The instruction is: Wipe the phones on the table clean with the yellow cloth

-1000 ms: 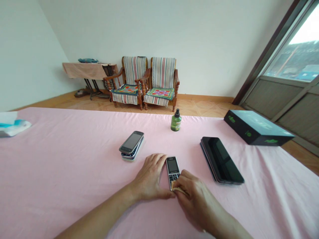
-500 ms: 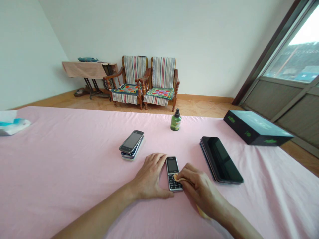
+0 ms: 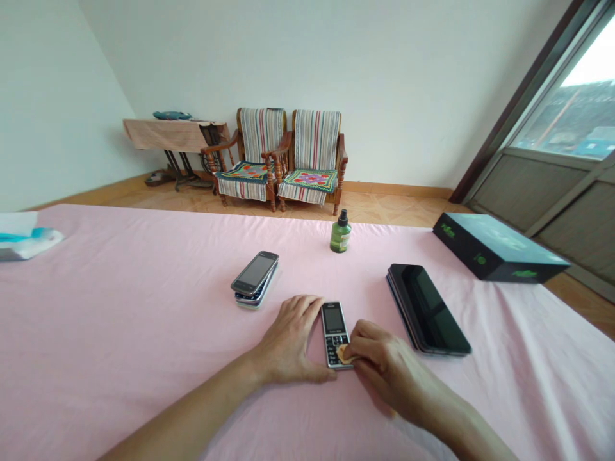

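Note:
A black keypad mobile phone with a silver edge (image 3: 333,318) lies face up on the pink cloth-covered surface (image 3: 144,346). My left hand (image 3: 288,342) braces it, fingertips at the top left corner and thumb along the bottom edge. Pinched in my right hand (image 3: 387,363) is a yellow-orange cloth (image 3: 343,353), pressed on the lower keys. Most of the cloth is hidden beneath that hand. Beyond my left hand sits a small stack of phones (image 3: 254,275), the top one a dark touchscreen. Right of my right hand are stacked tablets (image 3: 427,307) with a glossy black screen uppermost.
A green spray bottle (image 3: 341,235) stands near the far edge. At the right is a black box (image 3: 500,250) with green lettering. A tissue pack (image 3: 33,244) lies far left. Two wooden chairs (image 3: 314,150) and a covered sewing table (image 3: 168,136) are against the wall.
My right hand has slid the cloth down the keypad, from the upper keys to the lower ones. My left hand and the phone stay in place.

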Available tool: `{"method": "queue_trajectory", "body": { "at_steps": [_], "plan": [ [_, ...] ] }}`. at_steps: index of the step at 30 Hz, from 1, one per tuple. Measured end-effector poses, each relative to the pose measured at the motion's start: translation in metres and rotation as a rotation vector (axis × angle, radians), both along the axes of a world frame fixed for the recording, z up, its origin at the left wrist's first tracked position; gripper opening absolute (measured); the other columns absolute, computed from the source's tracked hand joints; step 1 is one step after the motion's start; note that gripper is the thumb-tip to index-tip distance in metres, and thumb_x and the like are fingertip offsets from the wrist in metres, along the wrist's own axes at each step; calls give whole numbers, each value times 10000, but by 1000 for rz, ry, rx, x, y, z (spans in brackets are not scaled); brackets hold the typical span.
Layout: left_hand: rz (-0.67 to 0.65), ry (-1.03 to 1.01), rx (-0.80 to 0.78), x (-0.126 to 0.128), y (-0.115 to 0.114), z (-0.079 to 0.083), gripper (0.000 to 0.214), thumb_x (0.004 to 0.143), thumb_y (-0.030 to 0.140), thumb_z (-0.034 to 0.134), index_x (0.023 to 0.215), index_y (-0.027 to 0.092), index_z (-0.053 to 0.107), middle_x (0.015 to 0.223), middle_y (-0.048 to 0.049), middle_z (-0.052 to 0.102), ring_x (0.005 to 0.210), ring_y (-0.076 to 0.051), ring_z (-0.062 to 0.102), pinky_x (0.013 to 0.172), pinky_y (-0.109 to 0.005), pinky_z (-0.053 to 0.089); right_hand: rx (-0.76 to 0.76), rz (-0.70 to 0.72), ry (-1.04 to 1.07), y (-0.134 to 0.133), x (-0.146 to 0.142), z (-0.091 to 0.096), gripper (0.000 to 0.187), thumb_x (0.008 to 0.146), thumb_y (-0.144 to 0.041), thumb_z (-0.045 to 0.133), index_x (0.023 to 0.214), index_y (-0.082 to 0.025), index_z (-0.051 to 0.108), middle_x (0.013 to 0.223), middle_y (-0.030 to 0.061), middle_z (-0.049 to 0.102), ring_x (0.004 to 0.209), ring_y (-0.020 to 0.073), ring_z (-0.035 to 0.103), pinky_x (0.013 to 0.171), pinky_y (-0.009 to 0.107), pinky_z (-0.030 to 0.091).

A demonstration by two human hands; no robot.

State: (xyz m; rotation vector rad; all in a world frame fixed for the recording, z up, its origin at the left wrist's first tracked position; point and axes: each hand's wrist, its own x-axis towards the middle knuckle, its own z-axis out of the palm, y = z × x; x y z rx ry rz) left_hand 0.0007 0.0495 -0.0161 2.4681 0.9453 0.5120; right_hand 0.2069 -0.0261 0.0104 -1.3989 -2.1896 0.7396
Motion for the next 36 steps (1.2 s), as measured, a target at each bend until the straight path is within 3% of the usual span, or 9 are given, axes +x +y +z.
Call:
{"method": "queue_trajectory", "body": {
  "at_steps": [9, 19, 22, 27, 36],
  "plan": [
    [1, 19, 3, 0, 0, 1, 1104, 453, 535, 874, 1378, 203, 372, 1330, -137, 466, 1228, -366, 417, 1062, -489, 321, -15, 7, 11, -4, -2, 5, 246, 837, 5, 483, 770, -178, 632, 818, 1, 539, 729, 116, 546, 636, 231, 363],
    [-4, -6, 6, 0, 0, 2, 1072, 475, 522, 862, 1378, 211, 374, 1328, -133, 470, 1222, -372, 428, 1058, -498, 332, -89, 82, 126, -9, -3, 9, 334, 719, 84, 478, 771, -187, 665, 834, -10, 572, 729, 102, 547, 631, 213, 377],
    [-3, 11, -7, 0, 0, 3, 1070, 485, 558, 852, 1378, 207, 379, 1333, -137, 469, 1226, -373, 421, 1062, -501, 328, -106, 66, 182, -9, 2, 13, 318, 766, 53, 483, 828, -195, 673, 834, -10, 578, 723, 100, 554, 619, 210, 379],
    [6, 30, -18, 0, 0, 3, 1103, 456, 553, 870, 1379, 186, 389, 1333, -144, 471, 1225, -372, 420, 1064, -493, 331, 28, -125, 226, 0, 11, 2, 241, 823, 8, 486, 852, -175, 639, 842, 12, 571, 760, 125, 571, 679, 239, 405],
    [-2, 19, 6, 0, 1, 0, 1090, 465, 552, 866, 1371, 179, 389, 1328, -141, 473, 1228, -365, 418, 1065, -488, 331, 8, -90, 201, 5, 8, -14, 213, 878, -30, 481, 829, -177, 627, 821, 12, 595, 767, 134, 580, 688, 246, 398]
  ]
}}
